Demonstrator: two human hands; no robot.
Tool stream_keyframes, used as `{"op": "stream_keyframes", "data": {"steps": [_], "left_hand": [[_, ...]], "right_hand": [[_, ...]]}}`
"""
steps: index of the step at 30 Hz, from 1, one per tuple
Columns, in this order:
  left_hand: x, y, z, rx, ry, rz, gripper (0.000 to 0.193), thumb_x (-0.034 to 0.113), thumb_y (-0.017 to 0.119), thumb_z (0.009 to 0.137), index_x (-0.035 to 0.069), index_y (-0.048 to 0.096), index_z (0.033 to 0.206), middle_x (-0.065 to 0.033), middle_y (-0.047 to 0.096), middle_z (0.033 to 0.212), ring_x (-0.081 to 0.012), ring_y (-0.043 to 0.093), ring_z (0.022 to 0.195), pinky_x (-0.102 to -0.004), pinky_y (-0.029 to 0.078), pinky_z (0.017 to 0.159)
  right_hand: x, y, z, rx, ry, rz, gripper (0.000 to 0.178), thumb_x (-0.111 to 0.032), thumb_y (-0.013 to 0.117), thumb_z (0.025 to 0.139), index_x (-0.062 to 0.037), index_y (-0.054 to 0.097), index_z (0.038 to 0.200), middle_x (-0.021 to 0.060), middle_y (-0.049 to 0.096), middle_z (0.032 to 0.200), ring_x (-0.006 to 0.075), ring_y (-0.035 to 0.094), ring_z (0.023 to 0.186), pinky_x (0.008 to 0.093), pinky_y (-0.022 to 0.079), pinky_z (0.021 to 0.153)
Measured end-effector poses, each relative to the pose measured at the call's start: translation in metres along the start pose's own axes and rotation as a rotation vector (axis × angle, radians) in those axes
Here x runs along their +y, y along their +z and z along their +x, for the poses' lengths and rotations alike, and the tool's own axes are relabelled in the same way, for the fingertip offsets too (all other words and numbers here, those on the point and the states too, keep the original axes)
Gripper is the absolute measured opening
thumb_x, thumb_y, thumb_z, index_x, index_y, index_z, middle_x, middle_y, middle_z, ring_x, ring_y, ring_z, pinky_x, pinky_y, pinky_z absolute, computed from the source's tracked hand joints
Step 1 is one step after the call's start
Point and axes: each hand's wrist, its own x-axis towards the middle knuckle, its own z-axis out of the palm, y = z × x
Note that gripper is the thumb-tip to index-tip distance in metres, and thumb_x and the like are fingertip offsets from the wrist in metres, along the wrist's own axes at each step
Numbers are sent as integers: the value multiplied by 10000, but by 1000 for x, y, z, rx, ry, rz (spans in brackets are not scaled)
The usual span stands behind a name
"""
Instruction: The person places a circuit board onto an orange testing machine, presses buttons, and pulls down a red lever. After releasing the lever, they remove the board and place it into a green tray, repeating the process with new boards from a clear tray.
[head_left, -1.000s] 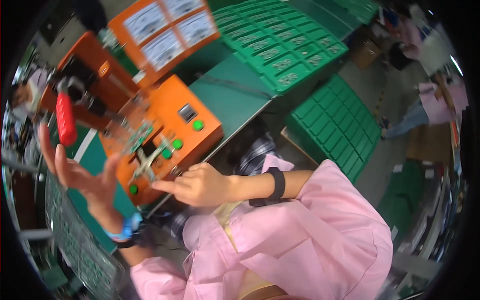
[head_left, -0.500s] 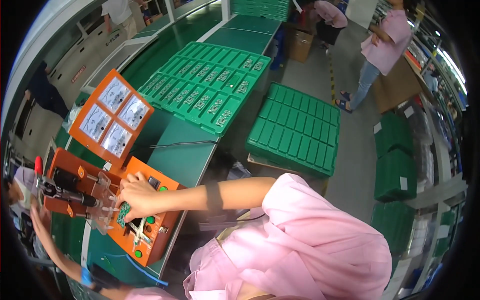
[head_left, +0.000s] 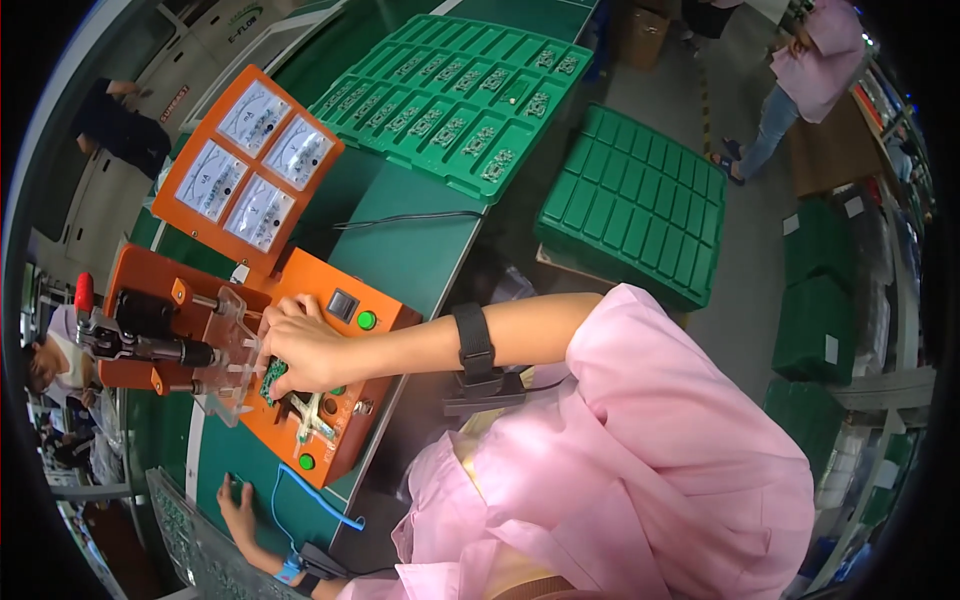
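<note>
The two hands were well apart. The right hand [head_left: 308,348] reached over an orange test fixture [head_left: 312,277], its thumb and fingers closed about a small green circuit board [head_left: 272,382], which lay on the fixture's top, just beside a clear acrylic plate [head_left: 222,383]. That plate stood tilted up at the end of a toggle clamp with a red handle [head_left: 84,292]. Nearer the body, a pale cross-shaped piece [head_left: 313,420] sat on the fixture, with a green push button [head_left: 306,461] close by. The left hand [head_left: 238,510] was low over the green bench mat [head_left: 400,250], near a blue coiled cord [head_left: 325,503]; it was too small to tell whether its fingertips pinched anything. Behind the fixture, an orange panel of four analog meters [head_left: 247,172] leaned back, and a green compartment tray [head_left: 470,183] held rows of circuit boards.
</note>
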Motion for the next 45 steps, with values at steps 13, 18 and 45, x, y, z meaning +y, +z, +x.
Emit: {"op": "stream_keyframes", "data": {"steps": [13, 18, 45], "left_hand": [[31, -2, 0, 68, -241, -89, 405, -29, 639, 673, 49, 557, 1062, -56, 538, 803, -151, 513, 709, -286, 442, 664], [19, 2, 15, 34, -287, 1, 414, -11, 661, 654, 59, 552, 1047, -73, 548, 839, -167, 513, 704, -298, 444, 660], [37, 59, -68, 445, -249, -756, 264, -7, 621, 752, 11, 539, 1004, -99, 554, 936, -154, 531, 835, -269, 439, 711]], "right_hand": [[-4, 1, -4, 38, -15, -20, 290, -214, 800, 520, -103, 680, 759, 89, 489, 985, 272, 358, 1052, 435, 204, 940], [-12, -5, -1, 8, 109, 40, 331, -163, 810, 475, -93, 668, 765, 95, 477, 988, 277, 360, 1048, 402, 233, 943], [192, -385, 186, -387, 389, -699, 450, -103, 758, 613, -64, 614, 1037, 72, 587, 1107, 201, 518, 1066, 324, 421, 903]]}}
